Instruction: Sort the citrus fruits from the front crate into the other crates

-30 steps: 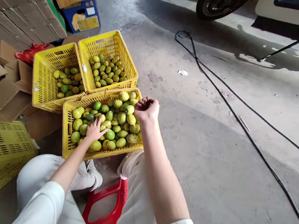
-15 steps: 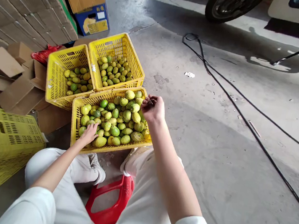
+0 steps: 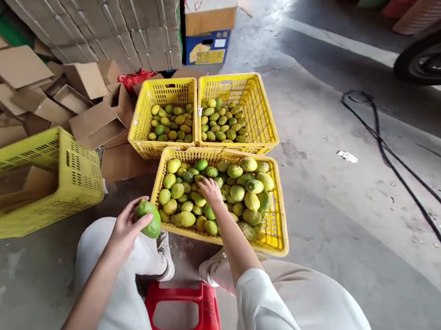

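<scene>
In my left hand (image 3: 127, 226), raised over my left knee, is a green oval fruit (image 3: 149, 219), its fingers and thumb wrapped around it. My right hand (image 3: 209, 190) reaches into the front yellow crate (image 3: 282, 232), its fingers stretched over the pile and touching the fruit there; its fingertips are partly lost among them. Yellow-green fruits (image 3: 237, 192) of several sizes fill that crate, the bigger ones heaped toward its right side.
Behind stand a left yellow crate (image 3: 139, 122) and a right one (image 3: 269, 122), both with smaller fruits. A tipped yellow crate (image 3: 80, 179) lies at left beside loose cardboard boxes (image 3: 92, 121). A red stool (image 3: 204, 314) is beneath me. Black cable (image 3: 405, 181) crosses the floor.
My left hand has come out of the front crate holding a green fruit. My right hand has moved from above the crate's right edge into the pile. The view has swung left.
</scene>
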{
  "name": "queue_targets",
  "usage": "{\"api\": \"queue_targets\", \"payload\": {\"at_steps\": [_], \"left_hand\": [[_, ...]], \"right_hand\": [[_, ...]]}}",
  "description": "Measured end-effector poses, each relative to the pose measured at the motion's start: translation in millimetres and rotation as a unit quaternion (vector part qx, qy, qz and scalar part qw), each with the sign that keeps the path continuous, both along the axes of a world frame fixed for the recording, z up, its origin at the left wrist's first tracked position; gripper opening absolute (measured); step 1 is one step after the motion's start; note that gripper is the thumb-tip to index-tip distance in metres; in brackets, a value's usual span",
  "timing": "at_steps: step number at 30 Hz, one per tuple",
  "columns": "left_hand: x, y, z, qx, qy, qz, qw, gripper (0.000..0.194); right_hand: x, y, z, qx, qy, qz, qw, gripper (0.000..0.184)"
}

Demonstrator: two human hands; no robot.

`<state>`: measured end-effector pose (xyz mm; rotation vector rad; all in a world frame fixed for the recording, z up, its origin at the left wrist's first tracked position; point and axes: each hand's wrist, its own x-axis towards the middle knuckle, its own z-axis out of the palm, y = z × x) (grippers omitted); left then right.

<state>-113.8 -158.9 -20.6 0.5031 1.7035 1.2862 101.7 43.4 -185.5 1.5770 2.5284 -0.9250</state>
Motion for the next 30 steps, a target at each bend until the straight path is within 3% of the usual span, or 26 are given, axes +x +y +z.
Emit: {"api": "queue_targets", "payload": {"at_steps": [5,9,13,18,21,25,30], "left_hand": [[5.8,-12.9,10.6,-0.026,-0.194,0.093,0.976,0.051],[9.0,-4.1,16.6,-0.068,-0.233,0.11,0.964,0.034],[16.0,3.6,24.0,-0.093,-0.239,0.102,0.961,0.022],[42.8,15.4,37.3,-0.134,-0.293,0.104,0.941,0.014],[67.1,17.6,45.2,-0.128,-0.32,0.078,0.935,0.017],[95.6,12.9,53.4,-0.115,-0.307,0.052,0.943,0.011],[106.9,13.8,57.1,-0.116,-0.292,0.046,0.948,0.012]], "right_hand": [[4.5,-6.0,-10.1,0.007,-0.021,-0.011,1.0,0.053],[20.0,-7.6,-0.7,-0.025,0.039,-0.062,0.997,0.049],[43.5,-14.3,15.0,-0.072,0.148,-0.181,0.97,0.032],[69.7,-43.4,45.3,-0.172,0.305,-0.341,0.872,0.008],[85.3,-67.5,70.8,-0.226,0.379,-0.402,0.802,0.023],[105.6,-95.6,106.9,-0.282,0.453,-0.437,0.724,0.032],[113.4,-110.8,140.4,-0.314,0.52,-0.446,0.657,0.03]]}}
